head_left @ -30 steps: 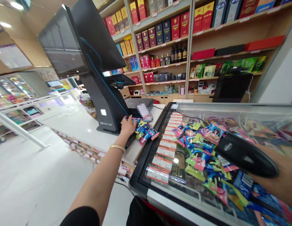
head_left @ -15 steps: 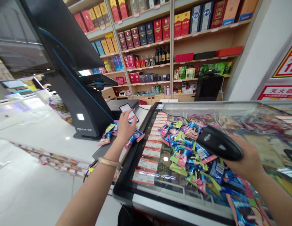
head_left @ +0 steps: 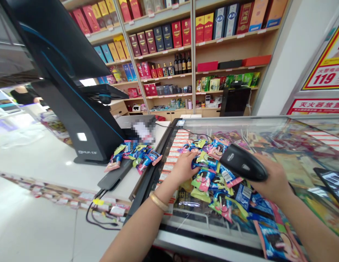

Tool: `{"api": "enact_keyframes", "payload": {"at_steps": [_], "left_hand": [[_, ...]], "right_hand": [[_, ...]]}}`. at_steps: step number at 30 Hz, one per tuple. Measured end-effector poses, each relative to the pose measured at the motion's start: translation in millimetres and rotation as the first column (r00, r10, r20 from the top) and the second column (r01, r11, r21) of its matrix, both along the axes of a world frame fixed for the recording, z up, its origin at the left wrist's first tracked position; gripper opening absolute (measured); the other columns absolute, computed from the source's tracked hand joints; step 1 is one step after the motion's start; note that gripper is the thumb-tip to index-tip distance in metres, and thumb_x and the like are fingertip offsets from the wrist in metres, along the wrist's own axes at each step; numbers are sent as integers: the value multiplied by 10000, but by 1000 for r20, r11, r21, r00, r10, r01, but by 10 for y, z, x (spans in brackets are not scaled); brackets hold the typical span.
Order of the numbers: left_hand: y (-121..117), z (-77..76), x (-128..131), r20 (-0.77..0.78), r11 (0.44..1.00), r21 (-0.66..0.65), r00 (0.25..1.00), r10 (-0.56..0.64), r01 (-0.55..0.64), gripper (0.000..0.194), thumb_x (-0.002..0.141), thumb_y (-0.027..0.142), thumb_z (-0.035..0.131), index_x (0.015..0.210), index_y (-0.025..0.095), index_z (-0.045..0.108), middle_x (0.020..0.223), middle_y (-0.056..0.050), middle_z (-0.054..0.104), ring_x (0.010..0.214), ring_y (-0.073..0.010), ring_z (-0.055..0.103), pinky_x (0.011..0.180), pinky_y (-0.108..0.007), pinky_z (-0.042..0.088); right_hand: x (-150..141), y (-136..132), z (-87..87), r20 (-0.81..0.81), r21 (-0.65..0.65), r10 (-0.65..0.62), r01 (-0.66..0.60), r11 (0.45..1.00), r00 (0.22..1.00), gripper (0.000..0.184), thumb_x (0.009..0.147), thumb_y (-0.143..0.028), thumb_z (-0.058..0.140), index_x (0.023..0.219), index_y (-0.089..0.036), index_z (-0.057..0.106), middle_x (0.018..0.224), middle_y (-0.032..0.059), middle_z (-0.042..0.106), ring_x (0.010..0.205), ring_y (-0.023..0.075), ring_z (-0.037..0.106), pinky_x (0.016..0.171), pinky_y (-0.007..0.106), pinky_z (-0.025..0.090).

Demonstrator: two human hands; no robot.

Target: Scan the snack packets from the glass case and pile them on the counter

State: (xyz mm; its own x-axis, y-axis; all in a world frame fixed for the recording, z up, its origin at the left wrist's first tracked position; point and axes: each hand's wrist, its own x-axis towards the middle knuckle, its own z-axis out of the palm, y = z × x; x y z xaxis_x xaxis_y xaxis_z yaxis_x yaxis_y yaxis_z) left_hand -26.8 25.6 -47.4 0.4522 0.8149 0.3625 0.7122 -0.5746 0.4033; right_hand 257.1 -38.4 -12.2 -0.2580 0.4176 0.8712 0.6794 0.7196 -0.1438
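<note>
My right hand (head_left: 271,178) is closed round a black handheld barcode scanner (head_left: 241,162), which is over a heap of small snack packets (head_left: 204,178) in blue, pink and green wrappers. The heap lies on the glass top of a display case (head_left: 182,214). At the heap's left edge, my left hand (head_left: 185,166) touches the packets, thumb and fingers apart; its fingertips are partly hidden among the wrappers. A smaller group of similar packets (head_left: 138,154) rests on the white counter to the left, partly on a grey flat device (head_left: 114,176).
A black checkout terminal (head_left: 84,134) stands on the white counter (head_left: 60,154) at left. Behind the packets there lies a blurred-out object (head_left: 143,130). Cables (head_left: 99,218) hang off the counter's front. Shelves of boxes and bottles (head_left: 182,63) line the back. A dark phone-like object (head_left: 331,185) lies at right.
My left hand has moved right, from beside the phone above the counter packets to the heap on the glass. The scanner stays in my right hand. The view has shifted slightly.
</note>
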Motion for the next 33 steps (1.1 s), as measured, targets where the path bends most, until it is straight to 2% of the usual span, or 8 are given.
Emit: {"api": "enact_keyframes", "payload": {"at_steps": [6, 10, 13, 17, 21, 24, 27, 33], "left_hand": [[-10, 65, -168, 122, 995, 44, 989, 83, -89, 590, 728, 218, 753, 1310, 169, 669, 1200, -134, 727, 1147, -302, 677, 1039, -454, 535], [0, 125, -290, 394, 979, -101, 896, 203, -177, 459, 766, 215, 707, 1224, 191, 713, 1158, -89, 754, 989, -229, 720, 891, -349, 588], [19, 162, -332, 604, 905, -388, 693, 393, -174, 275, 865, 306, 649, 1092, 176, 733, 907, -41, 770, 672, -161, 700, 638, -278, 587], [31, 218, -353, 707, 713, -690, 327, 628, 125, 333, 951, 474, 581, 951, 159, 688, 665, -16, 692, 494, -152, 663, 465, -238, 533], [3, 279, -343, 694, 585, -684, 140, 707, 436, 425, 987, 527, 530, 978, 136, 697, 760, -75, 744, 637, -194, 748, 582, -280, 606], [-41, 306, -301, 713, 584, -599, 32, 701, 549, 472, 1036, 499, 451, 1074, 116, 722, 910, -116, 788, 830, -191, 775, 764, -285, 626], [-78, 310, -250, 723, 574, -551, 3, 690, 606, 473, 1038, 491, 474, 1091, 97, 729, 911, -114, 793, 781, -150, 757, 735, -233, 611], [-122, 274, -167, 777, 558, -537, 113, 620, 632, 335, 1037, 354, 515, 1029, 83, 711, 905, -120, 801, 720, -156, 766, 681, -241, 625]], "right_hand": [[-13, -15, 14, 29, 25, -6, 6, 1000, 1000, 120, 848, -218, 640, 965, -235, 662, 790, 35, 720, 700, 218, 711, 596, 311, 554], [-8, -10, 5, 55, 30, -15, 14, 999, 998, 121, 849, -222, 645, 970, -236, 645, 790, 30, 723, 704, 215, 716, 599, 302, 559], [-3, -9, -5, 82, 53, -18, 14, 999, 996, 98, 877, -250, 626, 974, -241, 630, 787, 32, 715, 694, 218, 717, 594, 309, 567], [6, -23, -28, 83, 37, -9, 6, 999, 996, 109, 890, -269, 613, 995, -258, 638, 798, 36, 719, 707, 237, 725, 595, 334, 579], [11, -35, -56, 81, 2, 14, -15, 1000, 997, 184, 864, -238, 626, 1045, -260, 655, 835, 42, 736, 734, 250, 732, 615, 350, 590], [7, -39, -73, 73, -2, 19, -19, 1000, 997, 234, 835, -219, 637, 1063, -257, 673, 879, 48, 749, 774, 257, 740, 658, 358, 597], [-10, -51, -72, 93, -1, 22, -23, 1000, 995, 229, 836, -212, 622, 1058, -248, 666, 869, 48, 740, 769, 246, 737, 656, 343, 588], [-48, -69, -61, 116, -14, 37, -36, 999, 993, 187, 855, -180, 590, 1025, -233, 651, 836, 44, 723, 736, 219, 721, 616, 309, 560]]}}
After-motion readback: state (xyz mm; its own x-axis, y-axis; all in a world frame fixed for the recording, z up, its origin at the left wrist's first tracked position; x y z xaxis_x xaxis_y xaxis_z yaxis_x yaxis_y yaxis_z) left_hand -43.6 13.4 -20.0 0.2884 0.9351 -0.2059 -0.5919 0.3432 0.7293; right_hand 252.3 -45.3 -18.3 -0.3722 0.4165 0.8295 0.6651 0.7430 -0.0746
